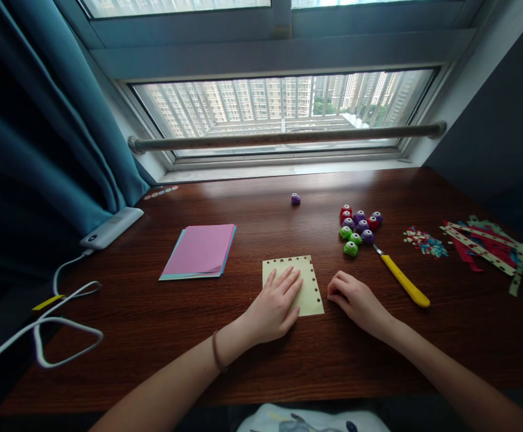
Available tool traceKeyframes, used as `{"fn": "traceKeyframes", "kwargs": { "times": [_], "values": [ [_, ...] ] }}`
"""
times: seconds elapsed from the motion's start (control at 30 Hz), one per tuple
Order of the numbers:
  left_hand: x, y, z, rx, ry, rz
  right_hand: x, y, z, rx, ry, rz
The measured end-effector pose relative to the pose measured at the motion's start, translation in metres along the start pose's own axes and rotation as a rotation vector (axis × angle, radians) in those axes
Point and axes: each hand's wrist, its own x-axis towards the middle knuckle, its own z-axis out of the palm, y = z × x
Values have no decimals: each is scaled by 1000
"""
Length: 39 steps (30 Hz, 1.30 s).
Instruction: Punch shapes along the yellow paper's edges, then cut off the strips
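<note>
The fingers of the left hand lie flat and spread out, pressing down and gripping nothing. Under them is the pale yellow paper, flat on the brown table right in front of the person. I think the hand rests there so the sheet won't slide. Tiny dark shapes are cut along its top edge and its right edge, and the palm stays off those rows, so I can see them well.

The right hand sits just beside the paper's right edge. Its fingers are curled in loosely, thumb near the fingertips. I can't tell if something small is pinched inside.

Past that hand lies a knife with a yellow handle, its blade tip pointing at a bunch of little punches in red, purple and green. They are packed close together, maybe so they are easy to reach. One purple punch stands alone, nearer the window.

Farther right are tiny paper bits in a pile, then a heap of cut strips, perhaps pushed there to be out of the way. On the left, a neat stack of colored paper waits, pink on top.
</note>
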Motion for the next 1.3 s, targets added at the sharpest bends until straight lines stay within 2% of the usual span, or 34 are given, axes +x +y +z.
{"fn": "traceKeyframes", "kwargs": {
  "times": [0.2,0.47,0.6,0.7,0.8,0.9,1.0,1.13,1.3],
  "values": [
    [0,1,-2,-6,6,3,-1,2,-2,55,-1,12],
    [0,-1,1,-19,12,11,-2,-2,1,-72,-16,-37],
    [0,-1,2,-17,13,14,-2,-2,-5,43,17,-29],
    [-1,-1,3,-9,3,11,-1,5,-23,112,117,27],
    [-1,-2,3,-6,-5,10,0,17,-52,48,318,101],
    [0,-3,3,-4,-3,12,-3,35,-87,-123,588,160],
    [0,-3,3,-7,0,16,-10,57,-119,-378,774,170],
    [0,-3,3,-11,7,20,-22,91,-149,-618,863,210],
    [-1,-4,4,-22,22,25,-33,113,-164,-686,887,220]
  ]
}}
